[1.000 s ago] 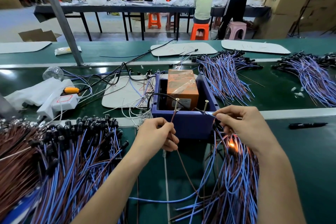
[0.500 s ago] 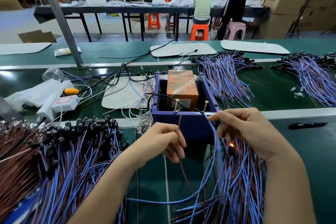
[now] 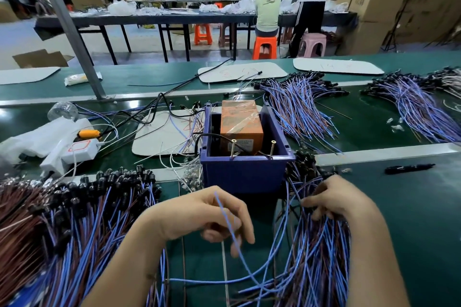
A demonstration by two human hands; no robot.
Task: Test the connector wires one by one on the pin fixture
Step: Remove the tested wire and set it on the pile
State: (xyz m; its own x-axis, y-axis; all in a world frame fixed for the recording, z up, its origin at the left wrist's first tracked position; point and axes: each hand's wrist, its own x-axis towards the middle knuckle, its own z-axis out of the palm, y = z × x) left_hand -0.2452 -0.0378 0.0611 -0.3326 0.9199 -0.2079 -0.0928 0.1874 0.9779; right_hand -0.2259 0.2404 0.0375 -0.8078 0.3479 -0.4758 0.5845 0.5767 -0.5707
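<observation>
Here, the left hand (image 3: 189, 217) sits just in front of the blue box (image 3: 244, 174), its fingers curled and pinching a single blue wire (image 3: 224, 214). The wire's free end points up toward the box, well short of the two brass pins (image 3: 233, 148) standing at the box's near wall. The right hand (image 3: 336, 197) lies off the box's front right corner, fingers bent into the right wire pile (image 3: 316, 257); whether it grips one, I cannot tell. The left wire heap (image 3: 82, 219) lies front-left of the box.
</observation>
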